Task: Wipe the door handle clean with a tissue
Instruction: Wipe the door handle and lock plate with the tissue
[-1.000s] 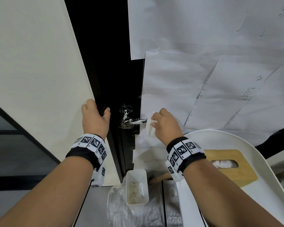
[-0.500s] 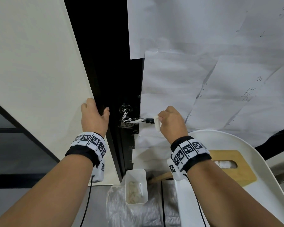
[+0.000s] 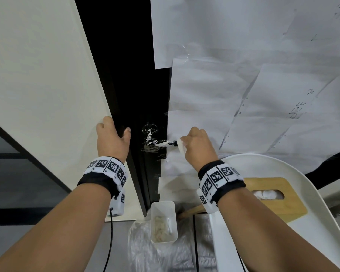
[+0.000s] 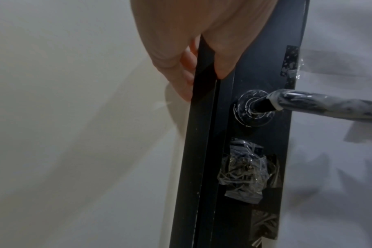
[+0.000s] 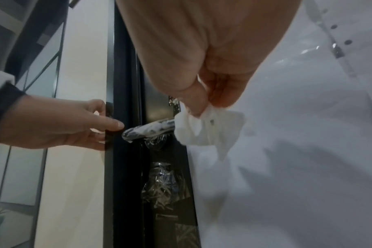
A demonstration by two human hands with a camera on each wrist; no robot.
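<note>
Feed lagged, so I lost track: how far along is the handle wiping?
Done: tissue fetched. In hand: right hand pinches it at the door handle free end; left hand grips the door edge. Left: white smears show along the lever and its round base.

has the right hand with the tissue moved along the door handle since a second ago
Yes. The right hand with the tissue has slid rightward along the door handle, away from the round base toward the free end.
</note>
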